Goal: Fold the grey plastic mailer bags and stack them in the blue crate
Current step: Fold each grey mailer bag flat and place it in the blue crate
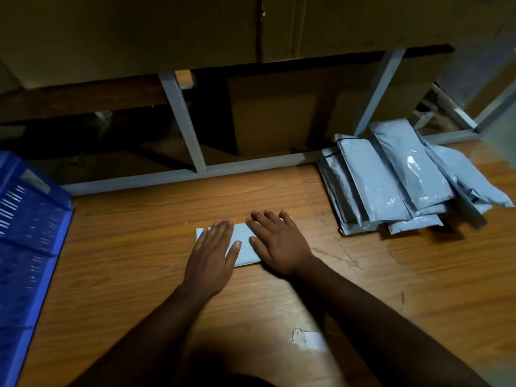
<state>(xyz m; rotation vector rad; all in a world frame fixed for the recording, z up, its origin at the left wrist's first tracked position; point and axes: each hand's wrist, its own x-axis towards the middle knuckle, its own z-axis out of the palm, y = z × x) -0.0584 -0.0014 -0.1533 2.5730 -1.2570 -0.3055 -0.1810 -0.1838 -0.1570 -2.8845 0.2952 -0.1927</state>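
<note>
Both flat hands, left hand [213, 254] and right hand [279, 243], press folded mailer [244, 247]; unfolded pile [396, 177] right, crate [30, 219] left.

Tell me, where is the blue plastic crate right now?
In the head view, the blue slatted plastic crate sits at the far left edge of the wooden table, left of the person's left hand.

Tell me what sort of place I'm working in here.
Probably a packing or stockroom area: a pile of grey mailer bags lies on the wooden floor, large cardboard boxes sit on a metal rack, and a blue crate stands at left.
</note>
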